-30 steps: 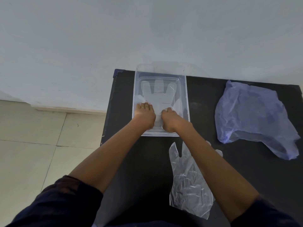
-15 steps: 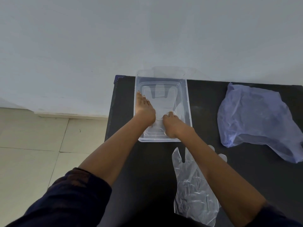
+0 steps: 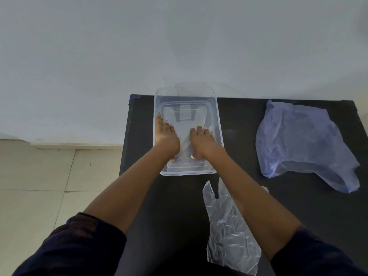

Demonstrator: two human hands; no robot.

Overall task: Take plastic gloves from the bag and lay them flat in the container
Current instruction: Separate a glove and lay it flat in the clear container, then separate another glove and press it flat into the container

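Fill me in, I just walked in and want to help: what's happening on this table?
A person is packing plastic gloves. Both hands, left hand and right hand, press flat on a glove lying inside the clear container. A second glove waits on the black table under the right forearm. The blue bag lies to the right.

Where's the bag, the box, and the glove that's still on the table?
Bag (image 3: 298,140), head view, middle of the crinkled blue plastic.
Box (image 3: 219,124), head view, right wall.
Glove (image 3: 229,232), head view, wrinkled palm area.
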